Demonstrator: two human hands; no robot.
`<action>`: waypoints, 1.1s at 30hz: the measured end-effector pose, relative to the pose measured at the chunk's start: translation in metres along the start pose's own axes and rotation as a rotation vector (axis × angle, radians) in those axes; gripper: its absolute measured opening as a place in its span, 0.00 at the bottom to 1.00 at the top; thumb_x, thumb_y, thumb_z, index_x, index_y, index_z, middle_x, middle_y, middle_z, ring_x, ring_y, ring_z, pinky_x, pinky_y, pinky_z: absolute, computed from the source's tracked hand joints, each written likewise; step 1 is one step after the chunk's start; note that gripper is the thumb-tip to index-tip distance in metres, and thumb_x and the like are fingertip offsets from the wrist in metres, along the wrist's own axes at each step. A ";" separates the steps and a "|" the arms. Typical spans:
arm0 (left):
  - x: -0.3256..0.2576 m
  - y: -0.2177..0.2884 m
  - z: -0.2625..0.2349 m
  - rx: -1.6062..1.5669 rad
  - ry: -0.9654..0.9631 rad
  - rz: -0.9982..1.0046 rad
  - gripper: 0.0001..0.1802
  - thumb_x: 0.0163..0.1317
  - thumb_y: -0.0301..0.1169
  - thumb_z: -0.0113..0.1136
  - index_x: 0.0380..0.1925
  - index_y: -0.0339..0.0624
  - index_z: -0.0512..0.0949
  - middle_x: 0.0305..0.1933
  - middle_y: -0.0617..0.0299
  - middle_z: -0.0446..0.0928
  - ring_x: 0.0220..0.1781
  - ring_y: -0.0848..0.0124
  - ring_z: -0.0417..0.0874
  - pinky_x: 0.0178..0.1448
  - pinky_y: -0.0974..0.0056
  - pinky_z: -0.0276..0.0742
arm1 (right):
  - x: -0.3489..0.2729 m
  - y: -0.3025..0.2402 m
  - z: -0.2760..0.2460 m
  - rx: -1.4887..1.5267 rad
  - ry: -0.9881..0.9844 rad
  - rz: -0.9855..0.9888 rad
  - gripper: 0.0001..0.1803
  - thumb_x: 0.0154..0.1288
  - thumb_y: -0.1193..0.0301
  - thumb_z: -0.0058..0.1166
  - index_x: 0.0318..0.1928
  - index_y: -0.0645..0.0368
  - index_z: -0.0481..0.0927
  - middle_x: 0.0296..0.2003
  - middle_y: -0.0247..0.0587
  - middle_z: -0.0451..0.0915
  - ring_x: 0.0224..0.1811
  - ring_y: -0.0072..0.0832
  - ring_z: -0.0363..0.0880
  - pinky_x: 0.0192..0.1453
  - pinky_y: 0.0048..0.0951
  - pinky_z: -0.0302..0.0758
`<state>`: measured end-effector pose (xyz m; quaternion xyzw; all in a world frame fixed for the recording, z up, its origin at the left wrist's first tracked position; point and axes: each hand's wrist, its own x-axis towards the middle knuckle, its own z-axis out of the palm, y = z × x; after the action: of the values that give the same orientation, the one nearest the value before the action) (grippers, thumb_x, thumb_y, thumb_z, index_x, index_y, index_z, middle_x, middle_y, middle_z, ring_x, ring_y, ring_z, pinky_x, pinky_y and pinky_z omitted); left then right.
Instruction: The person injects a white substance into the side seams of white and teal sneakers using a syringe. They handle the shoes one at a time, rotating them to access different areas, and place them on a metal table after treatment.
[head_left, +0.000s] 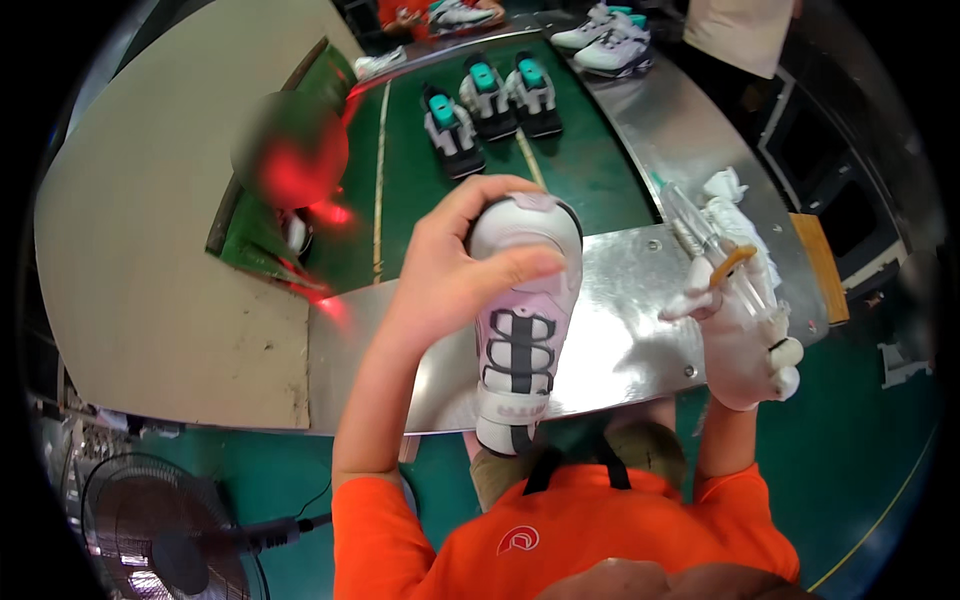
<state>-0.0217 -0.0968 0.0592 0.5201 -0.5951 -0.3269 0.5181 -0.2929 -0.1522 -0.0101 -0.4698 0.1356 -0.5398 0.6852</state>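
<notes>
I am holding a white and pink shoe (522, 320) with black straps in front of my chest, above the near edge of the metal table (620, 340), its toe pointing away from me. My left hand (450, 270) is wrapping around the toe end, thumb lying across the top and fingers curling over the far side, so that hand is closed on the shoe. My right hand (740, 340) is wearing a white glove and is gripping a clear plastic syringe-like tube (715, 250) with an orange band around it; the fingers are folding tightly about the tube, which is angling up and away from me, well apart from the shoe. Just beyond that hand a white rag (735, 205) is lying on the metal table. Farther out, three black, white and teal shoes (490, 105) are sitting side by side on the green belt (590, 180), and another pair of shoes (610, 40) is resting on the metal strip at the far right. A fan (150, 540) is standing on the floor to my lower left.
</notes>
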 end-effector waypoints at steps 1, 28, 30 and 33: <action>0.005 0.005 0.016 0.002 -0.018 0.001 0.29 0.47 0.28 0.76 0.51 0.37 0.76 0.46 0.63 0.79 0.48 0.75 0.79 0.54 0.69 0.76 | 0.002 -0.008 -0.004 -0.072 -0.019 -0.086 0.67 0.35 0.38 0.72 0.69 0.68 0.57 0.57 0.50 0.71 0.51 0.40 0.79 0.54 0.48 0.83; 0.047 0.022 0.090 0.241 -0.481 0.004 0.28 0.44 0.38 0.76 0.44 0.35 0.82 0.42 0.54 0.82 0.44 0.66 0.83 0.51 0.64 0.78 | 0.022 -0.072 -0.013 -0.659 -0.196 -0.357 0.58 0.32 0.68 0.76 0.68 0.61 0.60 0.55 0.45 0.71 0.44 0.28 0.77 0.53 0.32 0.76; 0.054 0.021 0.092 0.230 -0.520 -0.026 0.27 0.44 0.37 0.78 0.44 0.35 0.81 0.41 0.56 0.82 0.44 0.69 0.83 0.52 0.65 0.77 | 0.016 -0.076 -0.026 -0.676 -0.135 -0.296 0.58 0.31 0.69 0.75 0.69 0.61 0.59 0.55 0.44 0.71 0.45 0.28 0.76 0.54 0.32 0.75; 0.063 0.020 0.095 0.195 -0.563 -0.111 0.28 0.42 0.38 0.79 0.43 0.36 0.82 0.41 0.57 0.82 0.44 0.70 0.83 0.53 0.66 0.77 | -0.003 -0.073 -0.048 -0.520 -0.081 -0.130 0.56 0.33 0.73 0.69 0.69 0.61 0.59 0.54 0.44 0.72 0.47 0.31 0.78 0.53 0.31 0.75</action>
<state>-0.1132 -0.1664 0.0713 0.4878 -0.7147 -0.4274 0.2619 -0.3718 -0.1721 0.0215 -0.6590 0.2118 -0.5103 0.5103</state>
